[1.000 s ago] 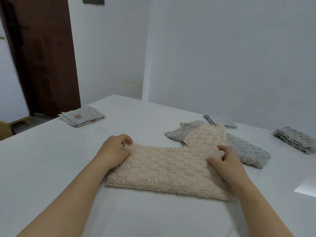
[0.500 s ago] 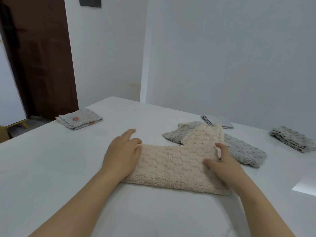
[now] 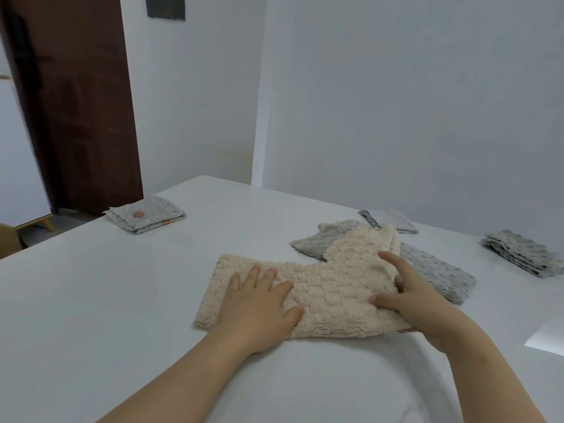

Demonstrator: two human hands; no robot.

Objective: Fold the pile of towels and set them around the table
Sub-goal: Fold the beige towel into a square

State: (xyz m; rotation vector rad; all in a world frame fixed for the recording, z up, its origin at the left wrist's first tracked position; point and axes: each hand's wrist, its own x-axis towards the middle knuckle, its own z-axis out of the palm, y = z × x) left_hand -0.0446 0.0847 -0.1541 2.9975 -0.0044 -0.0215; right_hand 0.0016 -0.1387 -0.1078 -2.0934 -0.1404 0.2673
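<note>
A beige towel lies half folded on the white table in front of me. My left hand presses flat on its left part with straight fingers. My right hand holds the towel's right edge, thumb on top and index finger stretched along the raised flap. Under the beige towel's far right corner lies an unfolded grey towel. Folded towels rest around the table: a grey one with orange spots at the far left, a small one at the back, a grey stack at the far right.
White walls stand behind the table's far edges. A dark brown door is at the left, with a wooden chair edge beside the table. A bright patch of light falls on the table at the right.
My left hand let go of the towel's left edge and moved onto the towel, flattening it. The right hand shifted slightly along the right edge.
</note>
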